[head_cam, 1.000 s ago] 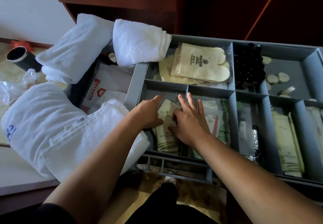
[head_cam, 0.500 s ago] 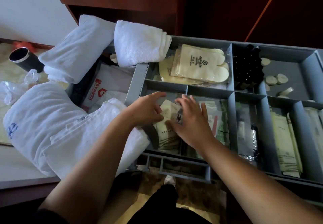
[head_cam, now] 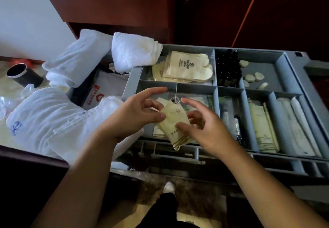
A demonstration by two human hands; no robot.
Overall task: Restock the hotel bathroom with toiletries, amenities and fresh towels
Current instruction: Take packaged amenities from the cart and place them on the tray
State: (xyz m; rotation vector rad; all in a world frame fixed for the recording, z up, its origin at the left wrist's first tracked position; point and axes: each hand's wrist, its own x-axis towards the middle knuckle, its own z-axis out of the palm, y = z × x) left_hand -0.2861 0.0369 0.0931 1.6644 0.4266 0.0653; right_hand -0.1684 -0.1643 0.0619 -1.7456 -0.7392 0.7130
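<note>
1. Above the front-left compartment of the grey divided tray [head_cam: 132, 78], a cream sachet [head_cam: 175, 121] is held tilted between both hands. The left hand [head_cam: 135, 115] pinches its upper left edge with thumb and a bent finger, the other fingers spread loose. The right hand [head_cam: 204, 126] presses its thumb on the sachet's lower right side, fingers curled behind it (how many touch the back cannot be told).

2. Below the sachet, more cream packets lie in the same compartment, partly hidden by the hands. The sachet's lower corner hangs over the tray's front rim.

3. Room to move: thin grey divider walls box each compartment. A folded white towel [head_cam: 133, 53] overlaps the tray's back-left corner. Bundled white linen [head_cam: 53, 121] sits just beside the tray's left wall, under the left forearm. Dark wood cabinetry [head_cam: 115, 10] rises close behind.

4. Materials and shapes: the sachet is flat, matte, with gold stripes near its bottom. Mitten-shaped cream packets [head_cam: 188, 67] in clear wrap fill the rear-left compartment. Small dark bottles [head_cam: 227, 69] stand packed upright next to them, and pale round pieces [head_cam: 252, 76] lie scattered on bare grey floor further right. Long paper-wrapped items [head_cam: 261, 126] lie lengthwise in the right front slots. A black cylinder [head_cam: 23, 74] lies on its side far left.
</note>
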